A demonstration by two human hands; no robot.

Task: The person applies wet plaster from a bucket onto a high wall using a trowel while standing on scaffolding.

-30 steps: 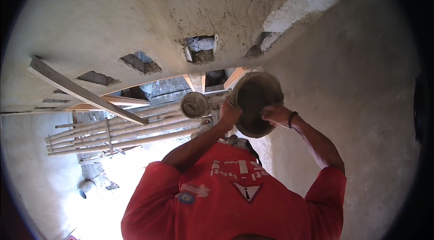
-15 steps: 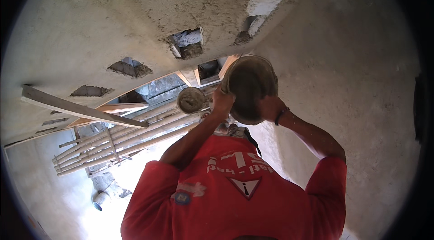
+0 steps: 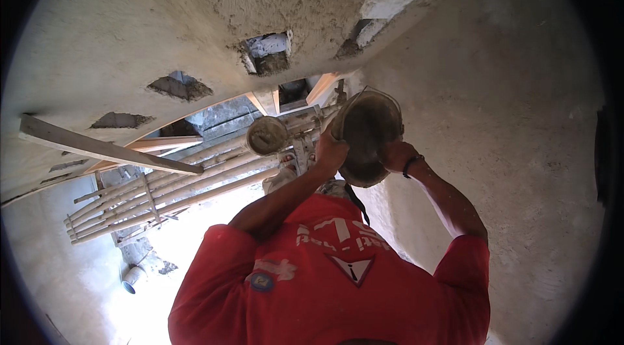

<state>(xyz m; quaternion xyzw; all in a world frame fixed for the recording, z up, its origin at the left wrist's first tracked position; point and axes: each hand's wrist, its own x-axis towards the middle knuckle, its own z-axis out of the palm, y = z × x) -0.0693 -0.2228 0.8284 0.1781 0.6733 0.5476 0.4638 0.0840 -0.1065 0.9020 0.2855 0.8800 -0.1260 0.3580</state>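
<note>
A dark, mortar-coated bucket (image 3: 361, 121) with a wire handle hangs tilted toward me in my grip, its dark inside showing. My left hand (image 3: 331, 150) is closed on its left rim. My right hand (image 3: 396, 156), with a dark bracelet at the wrist, is closed at the lower right of the bucket's opening; whether its fingers grip the rim or something inside is hidden. Left of the bucket, a smaller round container (image 3: 266, 137) with grey mortar sits on the bamboo poles (image 3: 227, 169). My bare toes (image 3: 286, 160) show below it, past my forearm.
Plastered surfaces surround me; the one above in view (image 3: 175, 33) has several rough square holes. A long wooden plank (image 3: 110, 143) slants at the left, near timber frames (image 3: 318, 88). A bright drop below the poles holds a cylindrical container (image 3: 133, 280). A plain wall (image 3: 494, 117) is at right.
The bucket and both hands rose between the first two frames, then dropped slightly. The surroundings have shifted left in the view, and more of my feet now shows.
</note>
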